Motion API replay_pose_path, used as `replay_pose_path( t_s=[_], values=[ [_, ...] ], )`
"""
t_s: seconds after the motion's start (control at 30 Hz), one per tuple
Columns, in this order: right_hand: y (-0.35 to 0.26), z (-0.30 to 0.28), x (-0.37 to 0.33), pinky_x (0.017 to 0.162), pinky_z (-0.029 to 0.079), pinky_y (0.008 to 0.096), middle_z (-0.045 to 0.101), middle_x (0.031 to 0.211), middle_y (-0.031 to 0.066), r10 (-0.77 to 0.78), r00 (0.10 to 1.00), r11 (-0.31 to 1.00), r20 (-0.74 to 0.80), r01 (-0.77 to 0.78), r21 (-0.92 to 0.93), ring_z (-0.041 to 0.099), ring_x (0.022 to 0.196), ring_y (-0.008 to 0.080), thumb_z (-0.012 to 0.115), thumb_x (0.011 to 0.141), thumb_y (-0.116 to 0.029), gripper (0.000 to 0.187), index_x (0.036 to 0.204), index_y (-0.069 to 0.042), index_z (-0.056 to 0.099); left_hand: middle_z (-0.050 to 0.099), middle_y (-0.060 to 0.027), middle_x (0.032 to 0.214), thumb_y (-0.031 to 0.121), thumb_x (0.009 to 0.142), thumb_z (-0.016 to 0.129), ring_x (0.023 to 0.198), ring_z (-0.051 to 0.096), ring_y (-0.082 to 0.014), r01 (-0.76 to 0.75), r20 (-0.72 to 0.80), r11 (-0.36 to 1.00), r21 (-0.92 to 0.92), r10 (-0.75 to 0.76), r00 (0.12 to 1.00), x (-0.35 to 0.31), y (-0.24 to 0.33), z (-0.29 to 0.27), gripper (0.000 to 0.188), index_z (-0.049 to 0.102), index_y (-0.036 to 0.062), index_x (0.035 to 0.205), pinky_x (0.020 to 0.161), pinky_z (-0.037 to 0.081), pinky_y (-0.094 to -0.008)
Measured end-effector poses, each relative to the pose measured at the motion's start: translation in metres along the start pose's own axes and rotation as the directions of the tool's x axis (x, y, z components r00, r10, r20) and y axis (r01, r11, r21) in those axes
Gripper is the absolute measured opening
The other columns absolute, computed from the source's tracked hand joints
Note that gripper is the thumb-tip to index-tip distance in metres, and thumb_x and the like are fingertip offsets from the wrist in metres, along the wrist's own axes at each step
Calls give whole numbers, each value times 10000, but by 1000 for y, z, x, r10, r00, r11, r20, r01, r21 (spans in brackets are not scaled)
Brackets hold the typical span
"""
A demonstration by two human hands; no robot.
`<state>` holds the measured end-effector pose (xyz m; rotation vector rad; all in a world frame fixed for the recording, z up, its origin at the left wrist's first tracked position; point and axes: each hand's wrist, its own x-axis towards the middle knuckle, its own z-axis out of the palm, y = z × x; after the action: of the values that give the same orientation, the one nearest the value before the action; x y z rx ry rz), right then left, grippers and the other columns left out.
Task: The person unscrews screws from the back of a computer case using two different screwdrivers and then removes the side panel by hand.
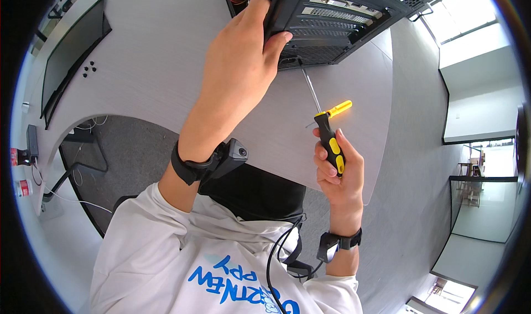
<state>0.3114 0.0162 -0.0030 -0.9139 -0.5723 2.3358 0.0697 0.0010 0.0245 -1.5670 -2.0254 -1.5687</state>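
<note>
Left hand (238, 54) curled over the edge of the black computer case (326, 35), thumb against it; right hand (347, 167) wrapped round screwdriver (324, 127) handle, no gap seen; case sits beyond right fingers, shaft reaching its near edge, tip contact can't tell; yellow tool (340, 109) just past right fingertips; step looks like screw work at that edge, loosening or tightening unclear; next move likely calls for shaft kept in line, left fingers bracing the case, right fingers twisting the handle
</note>
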Motion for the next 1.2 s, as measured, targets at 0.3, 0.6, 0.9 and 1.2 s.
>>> replay_pose_path(
  t_s=[0.3, 0.6, 0.9, 1.2],
  values=[
    [21, 25, 1, 551, 511, 317, 616, 849, 118, -670, 727, 74, 152, 270, -960, 632, 614, 187, 688, 802, 15, 307, 1057, -5, 517, 661, -151, 877, 155, 920, 661, 792, 691, -296, -2, 82, 1000, -27, 4, 997, 2, -2, -5, 255, 477, 10, 1022, 706, 551, -347],
    [34, 34, 4, 543, 505, 322, 605, 796, 108, -684, 491, -589, 540, 66, -805, 595, 578, 261, 696, 825, -31, 300, 1106, -5, 594, 661, -143, 894, 101, 913, 639, 791, 661, -253, 16, 44, 999, -52, -13, 999, -1, 1, -1, 219, 478, 5, 1026, 625, 518, -327],
    [16, 29, 1, 492, 424, 265, 636, 763, 85, -648, 752, 117, 120, 254, -960, 541, 554, 128, 666, 884, -75, 246, 1077, 75, 635, 648, -152, 935, 1, 888, 603, 844, 658, -283, -5, -1, 998, -67, 5, 1000, -6, -1, 4, 231, 474, 18, 1078, 680, 508, -350],
    [-8, 19, 6, 442, 311, 215, 592, 815, 111, -130, 989, 930, -74, 96, -355, 499, 599, 112, 540, 967, -208, 327, 1110, 79, 602, 561, -202, 931, -79, 801, 588, 894, 556, -378, 19, 59, 992, -122, -12, 998, -5, -3, 4, 383, 440, -16, 1148, 764, 457, -456]
  ],
)
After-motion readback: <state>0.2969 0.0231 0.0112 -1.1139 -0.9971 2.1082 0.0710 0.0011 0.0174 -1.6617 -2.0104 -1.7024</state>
